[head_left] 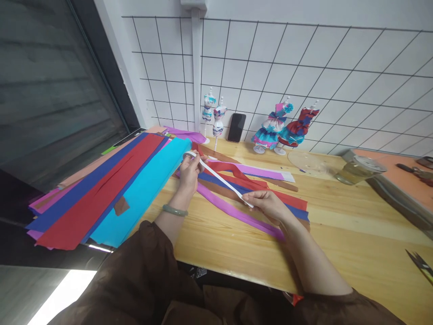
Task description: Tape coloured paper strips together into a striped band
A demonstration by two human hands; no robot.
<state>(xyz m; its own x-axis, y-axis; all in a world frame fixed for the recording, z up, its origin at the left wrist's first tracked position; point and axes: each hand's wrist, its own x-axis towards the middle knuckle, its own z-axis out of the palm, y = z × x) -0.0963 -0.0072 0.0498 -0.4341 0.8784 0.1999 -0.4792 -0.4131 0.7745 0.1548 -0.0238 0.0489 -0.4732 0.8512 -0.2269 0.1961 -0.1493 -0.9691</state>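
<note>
My left hand (190, 172) is closed on a roll of white tape, held above the table near its left side. A length of white tape (221, 179) stretches from the roll down to the right. My right hand (265, 203) pinches its free end between thumb and fingers. Under and behind the tape lie strips of red (291, 197), blue, brown and purple crepe paper (230, 211). Beside my left hand is a pile of wide crepe sheets, with a turquoise one (149, 185) and a red one (104, 189) on top.
Two small dress forms (218, 123) and a phone (237, 127) stand at the wall. Two more forms wear ruffled dresses (270, 128). A cup of liquid (360, 170) stands at the right, by an orange mat (402, 180). Scissors (421, 266) lie at the right edge.
</note>
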